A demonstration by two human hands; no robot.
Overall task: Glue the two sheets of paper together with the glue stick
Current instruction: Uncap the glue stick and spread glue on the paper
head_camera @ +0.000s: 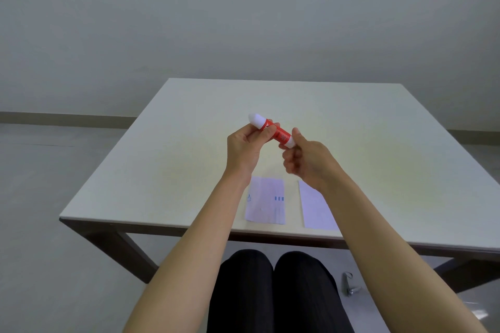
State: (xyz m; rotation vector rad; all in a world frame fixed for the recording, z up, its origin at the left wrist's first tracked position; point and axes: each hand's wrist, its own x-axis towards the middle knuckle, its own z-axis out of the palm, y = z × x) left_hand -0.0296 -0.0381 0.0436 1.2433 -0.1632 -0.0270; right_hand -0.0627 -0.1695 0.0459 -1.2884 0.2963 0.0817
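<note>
Head view: glue stick, light, rigid, smooth; your left hand fingers pinch its capped end, your right hand its base, above the desk. Two thin, floppy paper sheets lie apart below; hold edges.

Soft, even overhead light fills the scene; the pale counter shows no glare and only faint shadows. Wide-angle distortion stretches the forearms at the lower edges; focus slightly soft.
</note>
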